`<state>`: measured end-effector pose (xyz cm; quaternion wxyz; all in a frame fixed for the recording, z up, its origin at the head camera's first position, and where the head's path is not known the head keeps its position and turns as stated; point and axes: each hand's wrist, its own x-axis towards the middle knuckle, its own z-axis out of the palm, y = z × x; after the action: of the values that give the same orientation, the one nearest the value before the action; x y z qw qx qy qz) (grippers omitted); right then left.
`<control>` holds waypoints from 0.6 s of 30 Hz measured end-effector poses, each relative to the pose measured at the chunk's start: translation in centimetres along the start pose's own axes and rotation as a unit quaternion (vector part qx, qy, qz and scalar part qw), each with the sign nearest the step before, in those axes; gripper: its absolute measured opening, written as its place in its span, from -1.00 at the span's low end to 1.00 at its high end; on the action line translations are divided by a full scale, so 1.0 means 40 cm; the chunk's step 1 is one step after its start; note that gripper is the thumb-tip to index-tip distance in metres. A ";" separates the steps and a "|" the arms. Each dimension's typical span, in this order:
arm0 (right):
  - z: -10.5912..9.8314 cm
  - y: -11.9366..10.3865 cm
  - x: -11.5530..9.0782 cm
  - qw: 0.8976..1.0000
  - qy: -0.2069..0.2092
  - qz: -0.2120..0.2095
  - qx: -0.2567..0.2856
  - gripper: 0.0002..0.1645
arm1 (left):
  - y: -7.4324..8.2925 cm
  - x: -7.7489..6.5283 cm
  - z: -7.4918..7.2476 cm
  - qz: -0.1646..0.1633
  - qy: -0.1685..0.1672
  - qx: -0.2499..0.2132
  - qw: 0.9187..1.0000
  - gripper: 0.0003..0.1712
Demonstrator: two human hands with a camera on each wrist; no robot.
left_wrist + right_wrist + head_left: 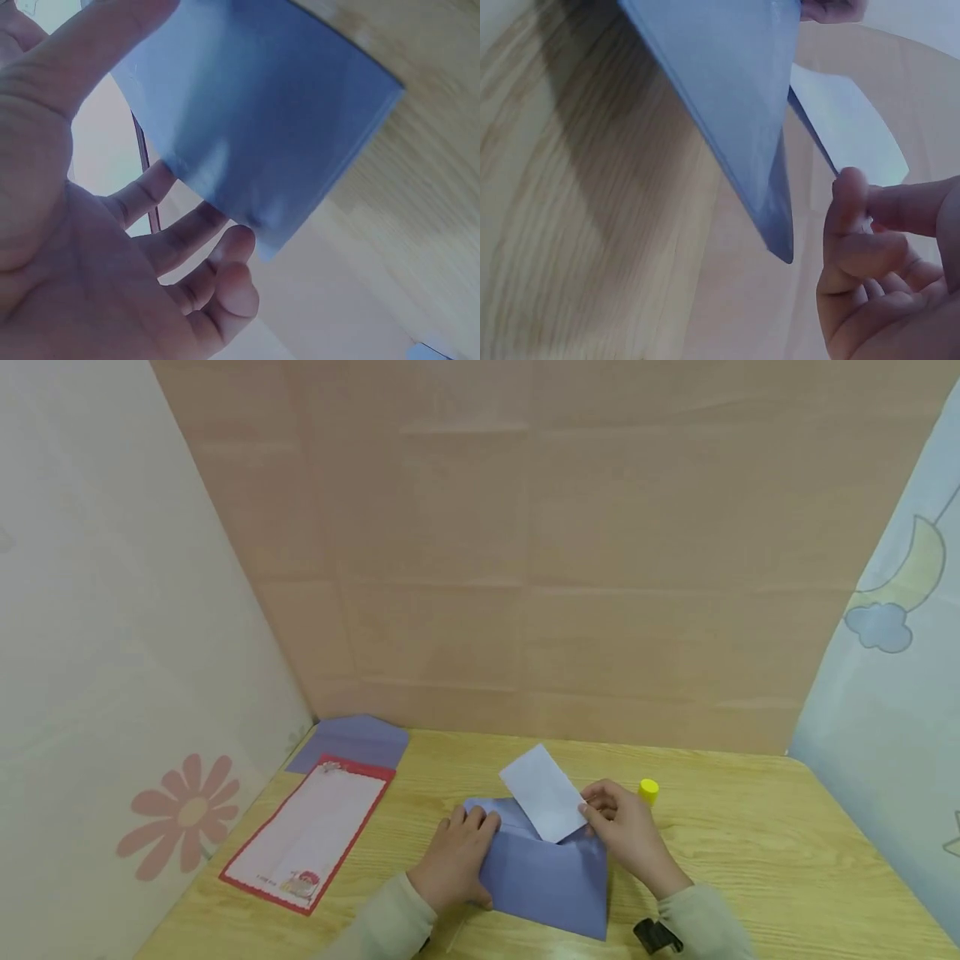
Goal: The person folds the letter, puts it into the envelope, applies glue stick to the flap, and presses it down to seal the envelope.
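Observation:
A blue-purple envelope (543,877) is tilted up off the wooden table at the front middle, its mouth facing away from me. My left hand (457,857) holds its left side; in the left wrist view the thumb (97,52) lies across the front and the fingers reach behind the edge. A folded white paper (546,793) stands partly in the envelope's mouth, its lower corner hidden inside. My right hand (626,831) pinches the paper's right corner between thumb and fingers, which the right wrist view also shows beside the envelope's open edge (784,202).
At the left of the table (765,860) lies a red-bordered letter sheet (311,831), overlapping a second purple envelope (360,739) at the back. A yellow cap (648,791) shows behind my right hand. A brown paper-covered wall (525,568) rises behind the table.

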<state>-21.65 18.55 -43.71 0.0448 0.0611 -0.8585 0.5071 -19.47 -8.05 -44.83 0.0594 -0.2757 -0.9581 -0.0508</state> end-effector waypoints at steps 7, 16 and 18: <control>0.001 0.003 -0.005 0.996 -0.004 -0.026 -0.081 -0.86 | 0.003 -0.001 -0.002 -0.002 0.004 0.011 1.000 0.06; 0.013 0.021 -0.012 0.982 -0.055 -0.110 -0.141 -0.86 | 0.009 -0.005 -0.004 0.001 0.018 0.013 1.000 0.03; 0.018 0.025 -0.015 0.979 -0.068 -0.130 -0.144 -0.87 | 0.011 -0.005 -0.006 -0.001 0.017 0.011 1.000 0.03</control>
<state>-21.22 18.44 -45.00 0.0599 0.2000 -0.9081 0.3629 -19.05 -7.83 -44.60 0.0787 -0.2736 -0.9576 -0.0447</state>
